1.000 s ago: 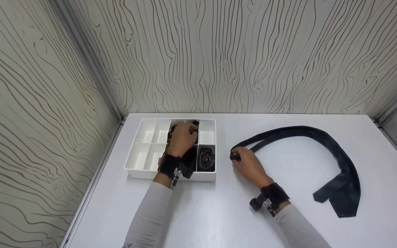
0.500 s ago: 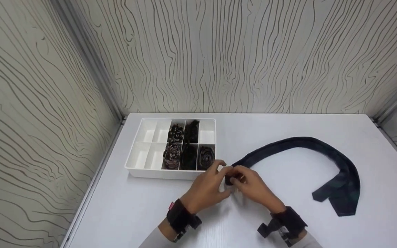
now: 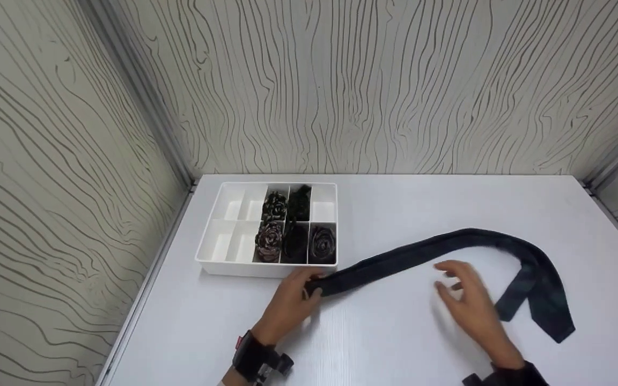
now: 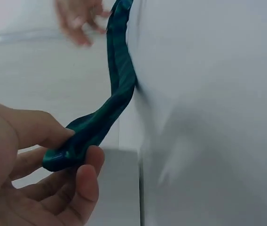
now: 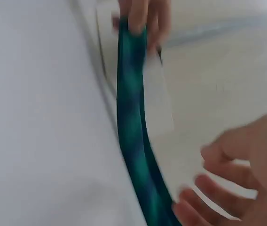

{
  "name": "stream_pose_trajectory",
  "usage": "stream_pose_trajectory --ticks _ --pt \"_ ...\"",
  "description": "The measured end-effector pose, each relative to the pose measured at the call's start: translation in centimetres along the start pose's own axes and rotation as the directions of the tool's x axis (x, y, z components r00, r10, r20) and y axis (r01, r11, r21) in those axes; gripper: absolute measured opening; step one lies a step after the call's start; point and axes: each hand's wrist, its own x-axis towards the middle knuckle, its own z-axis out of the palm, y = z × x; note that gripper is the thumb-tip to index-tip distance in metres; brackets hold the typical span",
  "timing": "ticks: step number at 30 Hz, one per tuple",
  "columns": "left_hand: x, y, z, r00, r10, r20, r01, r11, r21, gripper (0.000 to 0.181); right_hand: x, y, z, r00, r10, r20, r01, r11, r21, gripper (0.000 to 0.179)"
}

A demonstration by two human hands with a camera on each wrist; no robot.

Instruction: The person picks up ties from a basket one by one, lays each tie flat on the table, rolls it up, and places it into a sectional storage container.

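Note:
A dark blue-green necktie [image 3: 395, 261], doubled over lengthwise, curves across the white table. My left hand [image 3: 290, 303] pinches its folded end between thumb and fingers, just in front of the organizer box. In the left wrist view the necktie [image 4: 119, 70] shows green and rises away from the fold in the fingers. Its two pointed ends lie at the right, one of them partly behind my right hand [image 3: 472, 308]. That hand hovers inside the curve with fingers spread and bent, holding nothing. In the right wrist view its fingertips [image 5: 190, 212] overlap the edge of the necktie.
A white organizer box [image 3: 255, 269] with compartments stands at the left of the table. Several rolled dark ties, among them a brownish patterned roll [image 3: 269, 241] and a black roll [image 3: 323, 244], sit in its compartments. Wood-grain panels [image 3: 384, 91] enclose the table behind and at the sides.
My left hand came out of the box, took the necktie's folded end from the right hand and drew it left. My right hand let go and moved right. The necktie's curve has flattened.

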Motion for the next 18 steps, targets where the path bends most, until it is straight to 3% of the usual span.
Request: stream_pose_trajectory --ticks 2,4,6,8,9,12,18 --pt "-0.3 -0.8 -1.1 0.999 -0.015 -0.028 0.015 1.000 -0.019 0.036 0.0 2.0 -2.1 0.985 0.069 -0.159 -0.089 0.988 -0.124 0.038" --pt "-0.6 -1.6 -2.0 0.999 -0.019 -0.051 0.017 0.999 -0.039 0.035 0.2 3.9 -4.6 0.956 0.200 -0.216 -0.243 0.951 -0.193 0.054" --pt "-1.0 -2.2 -2.9 0.998 -0.027 -0.062 0.022 0.997 -0.073 0.034 0.3 5.5 -6.9 0.914 0.371 -0.161 -0.402 0.879 -0.255 0.080" --pt "-1.3 -2.8 -3.7 0.996 -0.044 -0.075 0.036 0.994 -0.106 0.033 0.3 7.1 -8.7 0.867 0.497 -0.045 -0.481 0.808 -0.340 0.106" --pt "-1.5 -3.1 -4.0 0.995 -0.055 -0.080 0.045 0.992 -0.116 0.033 0.3 7.8 -9.3 0.850 0.527 0.011 -0.483 0.788 -0.381 0.115" --pt "-2.1 -3.9 -4.9 0.992 -0.082 -0.099 0.068 0.989 -0.134 0.032 0.0 9.4 -10.1 0.823 0.556 0.116 -0.457 0.770 -0.446 0.122" --pt "-2.9 -5.1 -6.1 0.983 -0.129 -0.128 0.107 0.980 -0.165 0.031 -0.2 10.6 -10.4 0.832 0.535 0.146 -0.423 0.782 -0.458 0.088"
